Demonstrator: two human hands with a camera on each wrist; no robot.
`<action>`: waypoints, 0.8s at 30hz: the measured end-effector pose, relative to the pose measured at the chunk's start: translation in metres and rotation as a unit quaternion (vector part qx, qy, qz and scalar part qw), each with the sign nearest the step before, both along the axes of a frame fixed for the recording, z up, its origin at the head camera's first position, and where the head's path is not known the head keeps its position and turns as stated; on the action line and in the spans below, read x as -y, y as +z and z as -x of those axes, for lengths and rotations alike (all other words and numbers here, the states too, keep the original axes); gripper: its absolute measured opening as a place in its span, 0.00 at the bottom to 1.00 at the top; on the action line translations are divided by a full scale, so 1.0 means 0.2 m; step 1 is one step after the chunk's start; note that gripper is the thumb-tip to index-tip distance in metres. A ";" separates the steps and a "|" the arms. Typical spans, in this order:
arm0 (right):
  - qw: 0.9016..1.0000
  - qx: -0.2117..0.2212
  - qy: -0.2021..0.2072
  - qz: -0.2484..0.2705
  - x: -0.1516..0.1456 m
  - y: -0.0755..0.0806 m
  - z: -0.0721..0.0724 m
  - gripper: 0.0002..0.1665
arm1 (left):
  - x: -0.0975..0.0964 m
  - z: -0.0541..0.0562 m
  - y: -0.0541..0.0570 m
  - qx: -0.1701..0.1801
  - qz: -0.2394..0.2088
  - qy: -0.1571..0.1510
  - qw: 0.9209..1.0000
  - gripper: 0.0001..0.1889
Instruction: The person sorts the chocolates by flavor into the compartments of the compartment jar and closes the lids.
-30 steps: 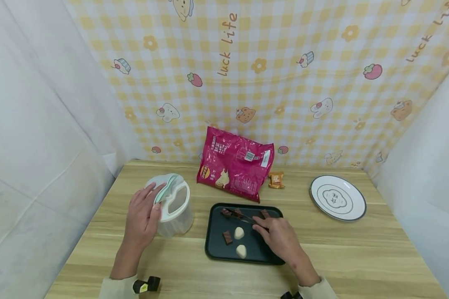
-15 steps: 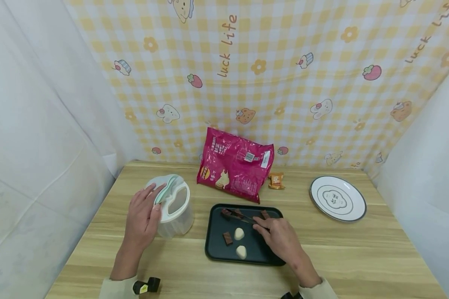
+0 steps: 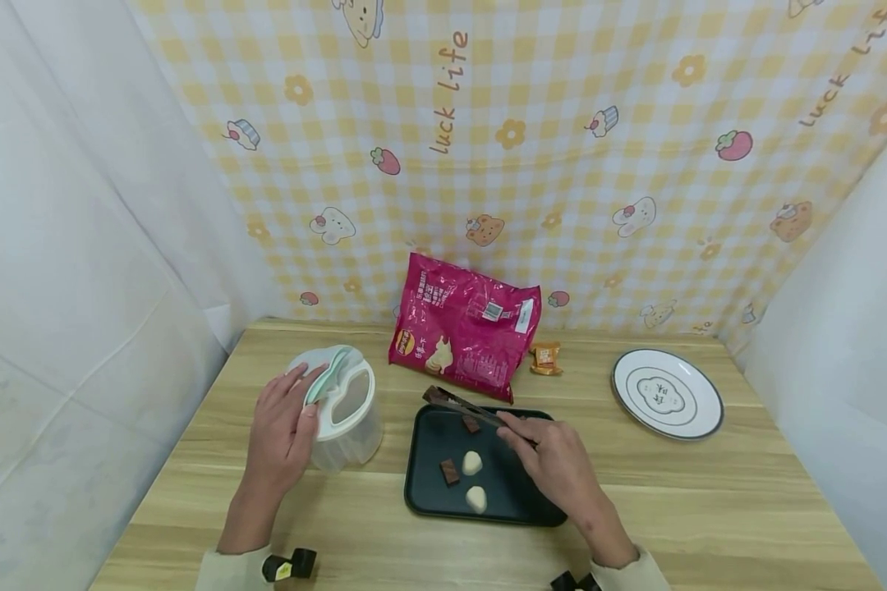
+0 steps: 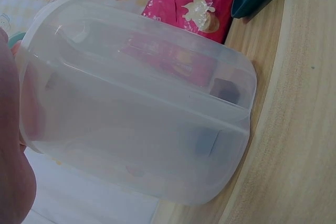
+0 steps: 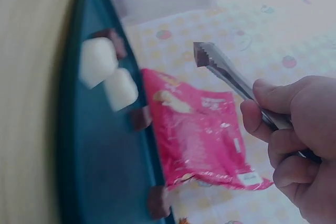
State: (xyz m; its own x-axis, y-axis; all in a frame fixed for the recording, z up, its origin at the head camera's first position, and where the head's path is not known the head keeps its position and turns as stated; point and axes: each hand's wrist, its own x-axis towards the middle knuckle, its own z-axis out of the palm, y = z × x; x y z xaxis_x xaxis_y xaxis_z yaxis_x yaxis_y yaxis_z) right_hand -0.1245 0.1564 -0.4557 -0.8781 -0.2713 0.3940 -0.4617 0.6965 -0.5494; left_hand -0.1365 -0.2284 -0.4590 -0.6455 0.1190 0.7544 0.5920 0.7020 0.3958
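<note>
My left hand (image 3: 282, 431) pinches the raised pale-green lid flap (image 3: 330, 373) of a translucent round container (image 3: 351, 439), which has divided compartments. Through its wall in the left wrist view, a dark piece (image 4: 226, 91) shows near the bottom. In my right hand (image 3: 558, 460) are metal tongs (image 5: 231, 74), and their tips grip a brown chocolate piece (image 5: 200, 55). The tongs hang over the far left edge of a dark tray (image 3: 510, 509). On the tray lie several chocolate pieces (image 3: 449, 471) and two white rounded pieces (image 3: 476, 498); my right hand partly hides the tray's right side.
Behind the tray, a magenta snack bag (image 3: 466, 324) leans against the patterned cloth backdrop (image 3: 510, 180). A small orange wrapped packet (image 3: 546, 358) lies beside it. A white plate (image 3: 698, 410) sits at the right of the wooden table (image 3: 710, 509).
My right hand has lifted the tongs from the tray, taking a chocolate piece from its far left corner up and slightly left. The left hand and the container have stayed put.
</note>
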 end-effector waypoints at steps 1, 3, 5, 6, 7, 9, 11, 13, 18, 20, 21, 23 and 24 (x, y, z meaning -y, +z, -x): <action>1.000 -0.004 0.002 0.009 0.01 0.01 0.00 0.19 | 0.00 0.00 0.00 0.001 0.000 0.000 1.000 0.24; 1.000 -0.015 0.006 0.025 0.03 0.03 0.00 0.20 | 0.00 0.00 0.00 0.001 0.000 0.000 1.000 0.24; 0.998 -0.024 0.015 0.050 0.05 0.05 0.01 0.19 | 0.00 0.00 0.00 0.000 0.000 -0.001 1.000 0.24; 0.997 -0.028 0.021 0.066 0.07 0.06 0.01 0.20 | 0.00 0.00 0.01 -0.001 0.000 -0.001 1.000 0.24; 0.996 -0.033 0.028 0.081 0.08 0.07 0.01 0.20 | -0.01 0.00 0.01 -0.001 0.001 0.000 1.000 0.24; 0.992 -0.046 0.046 0.107 0.11 0.08 0.01 0.21 | -0.01 0.00 0.01 -0.002 0.001 0.001 1.000 0.24; 0.988 -0.063 0.065 0.125 0.15 0.09 0.01 0.22 | -0.01 0.00 0.01 -0.003 -0.001 0.002 1.000 0.24; 0.984 -0.081 0.083 0.135 0.18 0.09 0.01 0.23 | -0.01 -0.01 0.01 -0.003 0.000 0.003 1.000 0.24; 0.977 -0.106 0.114 0.143 0.27 0.07 0.02 0.20 | -0.01 -0.01 0.01 -0.005 0.002 0.000 1.000 0.24; 0.976 -0.109 0.122 0.144 0.30 0.07 0.02 0.19 | -0.01 0.00 0.01 -0.008 0.002 -0.002 1.000 0.24; 0.975 -0.108 0.126 0.147 0.32 0.06 0.02 0.19 | -0.01 0.00 0.01 -0.012 0.002 -0.004 1.000 0.24; 0.974 -0.103 0.132 0.152 0.34 0.06 0.02 0.19 | -0.01 0.00 0.01 -0.014 0.002 -0.005 1.000 0.24; 0.973 -0.099 0.136 0.155 0.35 0.06 0.02 0.19 | -0.01 0.00 0.01 -0.012 0.002 -0.005 1.000 0.24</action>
